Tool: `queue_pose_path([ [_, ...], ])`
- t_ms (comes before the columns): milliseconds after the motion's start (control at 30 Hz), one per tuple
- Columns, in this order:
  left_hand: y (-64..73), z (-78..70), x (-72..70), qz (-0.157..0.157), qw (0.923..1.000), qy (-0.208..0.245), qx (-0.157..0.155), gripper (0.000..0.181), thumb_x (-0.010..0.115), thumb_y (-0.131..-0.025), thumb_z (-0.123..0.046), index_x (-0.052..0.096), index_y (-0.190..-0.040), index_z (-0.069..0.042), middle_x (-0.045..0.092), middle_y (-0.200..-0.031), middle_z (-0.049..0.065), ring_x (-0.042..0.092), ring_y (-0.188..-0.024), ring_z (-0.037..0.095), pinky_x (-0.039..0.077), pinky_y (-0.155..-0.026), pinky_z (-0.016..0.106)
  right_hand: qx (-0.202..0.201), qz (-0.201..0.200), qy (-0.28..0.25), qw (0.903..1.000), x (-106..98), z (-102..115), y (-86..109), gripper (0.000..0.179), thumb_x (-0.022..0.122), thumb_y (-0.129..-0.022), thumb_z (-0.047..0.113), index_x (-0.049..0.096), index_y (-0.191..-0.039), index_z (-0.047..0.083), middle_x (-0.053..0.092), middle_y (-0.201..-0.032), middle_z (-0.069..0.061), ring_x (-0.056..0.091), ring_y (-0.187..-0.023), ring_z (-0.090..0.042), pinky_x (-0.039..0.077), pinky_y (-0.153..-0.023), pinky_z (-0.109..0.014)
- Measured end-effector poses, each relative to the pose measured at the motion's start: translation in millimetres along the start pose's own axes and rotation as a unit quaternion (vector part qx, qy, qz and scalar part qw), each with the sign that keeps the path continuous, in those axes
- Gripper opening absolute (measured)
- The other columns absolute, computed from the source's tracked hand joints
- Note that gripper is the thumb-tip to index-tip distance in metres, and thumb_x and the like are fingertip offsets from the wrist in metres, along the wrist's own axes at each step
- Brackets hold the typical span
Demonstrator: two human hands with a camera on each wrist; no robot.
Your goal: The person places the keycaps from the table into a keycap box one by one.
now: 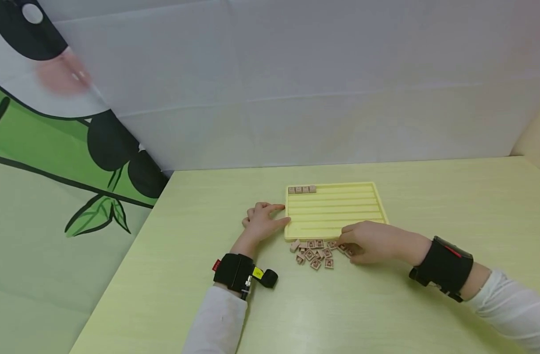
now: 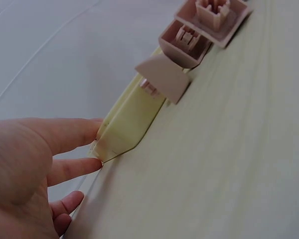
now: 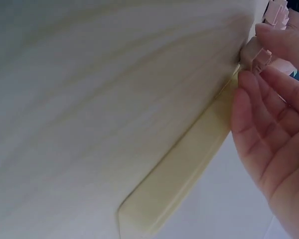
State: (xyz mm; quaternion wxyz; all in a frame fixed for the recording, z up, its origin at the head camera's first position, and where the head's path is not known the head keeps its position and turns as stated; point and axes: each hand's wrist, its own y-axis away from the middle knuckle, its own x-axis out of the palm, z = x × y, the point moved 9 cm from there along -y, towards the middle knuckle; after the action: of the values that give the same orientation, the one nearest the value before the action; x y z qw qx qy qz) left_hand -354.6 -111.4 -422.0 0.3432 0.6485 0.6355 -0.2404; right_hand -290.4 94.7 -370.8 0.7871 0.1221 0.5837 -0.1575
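A shallow yellow tray (image 1: 336,211) with raised ridges lies on the table, and several brownish-pink keycaps (image 1: 303,189) line up in its top left row. My left hand (image 1: 263,222) rests at the tray's left side, thumb and forefinger extended against its edge; the left wrist view shows the fingertips (image 2: 92,164) at the tray corner. Below the tray's front edge lies a loose pile of keycaps (image 1: 315,264), some upside down with their stems showing (image 2: 188,37). At the pile's right end my right hand (image 1: 369,243) pinches a keycap (image 3: 251,54) between thumb and fingers, close to the tray.
A pale wooden table (image 1: 429,305) carries everything. Behind it hangs a whitish cloth (image 1: 318,98), with a printed cartoon figure (image 1: 44,123) at the left. Both wrists wear black straps (image 1: 444,268), and a short strap end (image 1: 267,279) sticks out from the left one.
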Motion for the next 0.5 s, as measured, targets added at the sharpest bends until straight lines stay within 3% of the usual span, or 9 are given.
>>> queue_pose_path([
  [300, -3.7, -5.5, -1.1, -0.004, 0.9999, 0.007, -0.008, 0.051, 0.066, -0.084, -0.043, 0.059, -0.13, -0.022, 0.037, -0.139, 0.016, 0.023, -0.127, 0.038, 0.014, -0.097, 0.055, 0.009, 0.007, -0.014, 0.9998, -9.4, -11.1, 0.4, 0.032, 0.072, -0.078, 0.01, 0.066, -0.109, 0.007, 0.055, -0.083, 0.009, 0.043, -0.068, 0.0, 0.044, -0.064, -0.021],
  [500, -7.5, -7.6, -1.4, -0.006, 0.9998, 0.015, -0.012, 0.05, 0.067, -0.084, -0.042, 0.059, -0.129, -0.021, 0.037, -0.139, 0.017, 0.023, -0.127, 0.038, 0.014, -0.098, 0.055, 0.008, -0.034, -0.045, 0.9984, -31.1, -23.3, -1.0, 0.025, 0.07, -0.082, 0.009, 0.068, -0.108, 0.008, 0.06, -0.089, 0.008, 0.052, -0.073, -0.002, 0.048, -0.066, -0.022],
])
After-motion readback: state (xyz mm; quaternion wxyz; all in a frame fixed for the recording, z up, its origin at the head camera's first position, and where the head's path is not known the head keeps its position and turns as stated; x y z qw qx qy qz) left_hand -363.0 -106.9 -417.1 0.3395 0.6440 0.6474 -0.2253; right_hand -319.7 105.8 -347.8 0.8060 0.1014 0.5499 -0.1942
